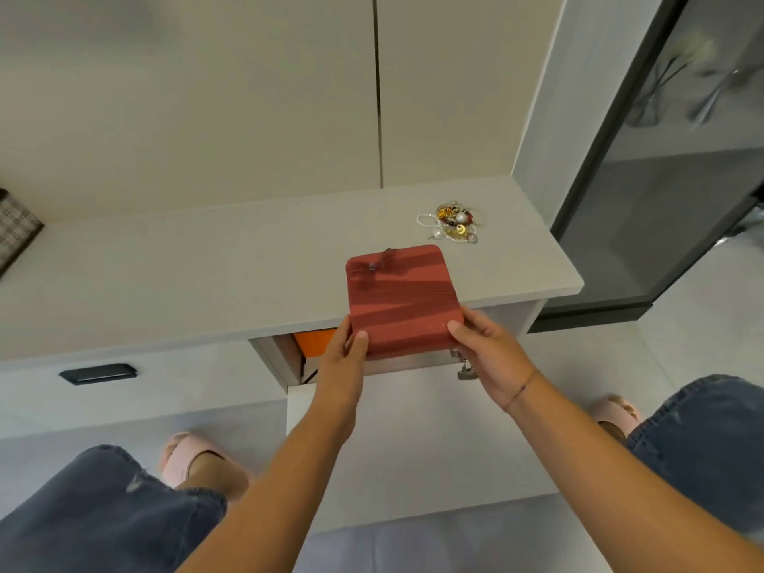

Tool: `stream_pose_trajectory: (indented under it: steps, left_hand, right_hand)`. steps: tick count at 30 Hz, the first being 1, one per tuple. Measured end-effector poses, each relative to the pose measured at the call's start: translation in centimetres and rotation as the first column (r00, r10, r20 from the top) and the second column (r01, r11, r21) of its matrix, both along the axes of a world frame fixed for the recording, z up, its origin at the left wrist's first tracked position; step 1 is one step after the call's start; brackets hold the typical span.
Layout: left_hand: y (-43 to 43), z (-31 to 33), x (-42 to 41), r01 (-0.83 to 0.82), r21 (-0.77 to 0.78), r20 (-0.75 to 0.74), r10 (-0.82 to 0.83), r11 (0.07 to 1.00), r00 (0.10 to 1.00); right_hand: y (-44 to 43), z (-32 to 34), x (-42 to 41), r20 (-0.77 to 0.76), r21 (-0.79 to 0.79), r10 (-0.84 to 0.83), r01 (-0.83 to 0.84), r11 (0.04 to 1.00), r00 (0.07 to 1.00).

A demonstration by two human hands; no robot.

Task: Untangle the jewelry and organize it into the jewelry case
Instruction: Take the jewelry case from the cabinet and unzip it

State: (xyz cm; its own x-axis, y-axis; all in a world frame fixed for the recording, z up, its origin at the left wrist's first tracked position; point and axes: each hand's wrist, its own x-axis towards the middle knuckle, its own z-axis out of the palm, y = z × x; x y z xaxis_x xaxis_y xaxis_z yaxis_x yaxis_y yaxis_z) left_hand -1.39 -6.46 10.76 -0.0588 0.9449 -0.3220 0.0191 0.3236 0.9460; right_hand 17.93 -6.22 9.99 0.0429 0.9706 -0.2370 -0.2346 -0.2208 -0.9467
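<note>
Head: hands (343, 361) (490, 359) hold jewelry case (401, 299) overhanging counter edge (516, 299).

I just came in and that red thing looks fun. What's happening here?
A person is holding a closed red jewelry case with both hands: the left hand grips its near left corner and the right hand grips its near right corner. The case is at the front edge of the grey countertop, above an open compartment. A tangled pile of jewelry lies farther back on the right, apart from the case, and no hand touches it. Sorting has not begun.
</note>
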Motion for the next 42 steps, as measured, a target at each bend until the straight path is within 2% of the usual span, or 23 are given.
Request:
stream_pose_trajectory:
  steps: [4, 7, 16, 24, 30, 33, 36, 39, 42]
  left_hand:
    - [5.3, 0.5, -0.8, 0.008, 0.094, -0.05, -0.004, 0.996, 0.999]
    - [8.1, 0.0, -1.4, 0.047, 0.109, -0.116, -0.034, 0.993, 0.993]
    - [12.8, -0.9, -1.1, 0.044, 0.098, -0.104, -0.034, 0.994, 0.994]
    - [14.7, -1.3, -0.6, 0.006, 0.108, -0.084, 0.003, 0.994, 0.996]
    - [13.6, -2.0, -0.7, 0.034, 0.159, -0.187, -0.004, 0.987, 0.982]
    - [10.7, -2.5, -1.1, -0.083, 0.127, -0.158, 0.103, 0.988, 0.982]
    - [6.1, -3.8, -2.0, -0.259, 0.242, -0.175, 0.305, 0.935, 0.936]
    - [2.4, -7.2, -3.3, -0.33, 0.288, -0.262, 0.405, 0.899, 0.876]
    - [-0.1, -12.5, -4.8, -0.324, 0.093, -0.404, 0.333, 0.941, 0.852]
  right_hand:
    - [5.0, 0.3, -1.2, 0.021, 0.05, -0.01, 0.008, 0.999, 1.0]
    - [7.7, 0.1, -1.8, 0.044, 0.06, -0.008, 0.006, 0.998, 0.999]
    - [13.4, -1.0, -1.8, 0.115, 0.036, -0.007, 0.003, 0.999, 0.993]
    - [14.9, -1.9, -1.6, 0.139, 0.048, -0.027, 0.021, 0.999, 0.99]
    - [13.5, -1.3, -2.2, 0.256, 0.1, -0.055, 0.03, 0.994, 0.965]
    - [10.8, -1.4, -1.9, 0.36, 0.112, -0.142, 0.108, 0.988, 0.922]
    - [6.8, -3.6, -0.4, 0.422, 0.15, -0.294, 0.254, 0.956, 0.858]
    - [2.7, -7.0, 0.7, 0.46, 0.036, -0.331, 0.355, 0.934, 0.824]
    - [-1.0, -11.6, 1.4, 0.51, -0.196, -0.188, 0.326, 0.925, 0.839]
